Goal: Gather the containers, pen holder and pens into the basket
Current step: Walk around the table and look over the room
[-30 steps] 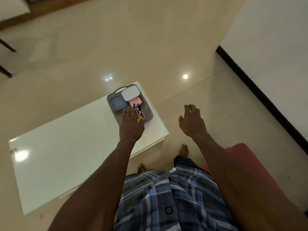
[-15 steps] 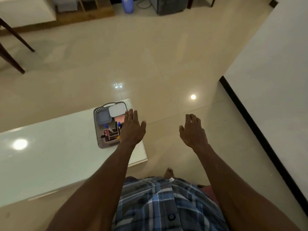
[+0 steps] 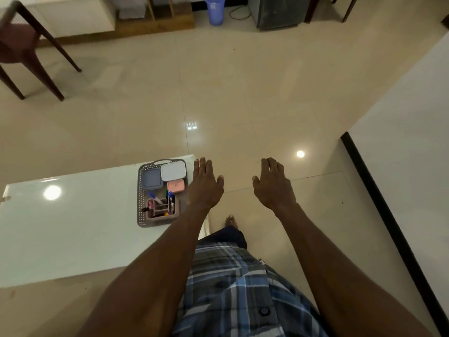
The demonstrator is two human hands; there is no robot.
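A grey perforated basket sits at the right end of a white table. Inside it lie a blue-grey container, a white container and a small pink container. A pink pen holder with several coloured pens stands in the basket's near half. My left hand hovers open just right of the basket, palm down, holding nothing. Over the floor further right, my right hand is also open and empty.
The table's right edge lies under my left forearm. A dark wooden chair stands at the far left. A blue bin and a dark appliance stand at the back. A white wall with a black skirting runs along the right.
My left hand has moved right, off the basket, and now hovers beside it. The view has tilted up and back, showing more of the room. My right hand stays open.
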